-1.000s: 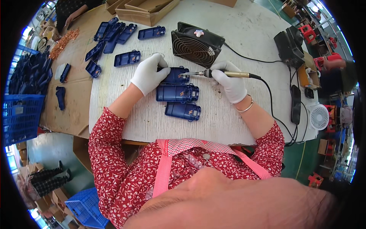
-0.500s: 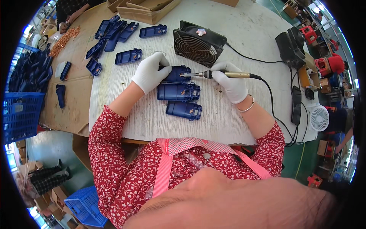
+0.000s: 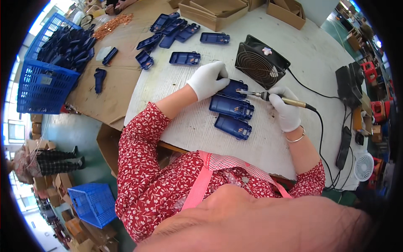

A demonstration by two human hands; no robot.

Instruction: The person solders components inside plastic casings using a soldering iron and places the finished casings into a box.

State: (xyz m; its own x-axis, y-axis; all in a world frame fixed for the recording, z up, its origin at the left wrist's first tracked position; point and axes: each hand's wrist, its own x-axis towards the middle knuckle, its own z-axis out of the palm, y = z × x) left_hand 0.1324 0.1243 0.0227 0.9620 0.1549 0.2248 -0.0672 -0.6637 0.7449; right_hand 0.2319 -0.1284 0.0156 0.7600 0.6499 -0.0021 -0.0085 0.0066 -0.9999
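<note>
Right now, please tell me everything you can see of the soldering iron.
The soldering iron is slim and straight, with a brass-coloured, metallic-looking handle, dark collar and thin silvery shaft. The white-gloved right hand grips it near the collar, its shaft pointing left over the farthest dark-blue housing in a row of three. Whether the tip touches that housing is too small to tell. A black cord leaves its rear end.
</note>
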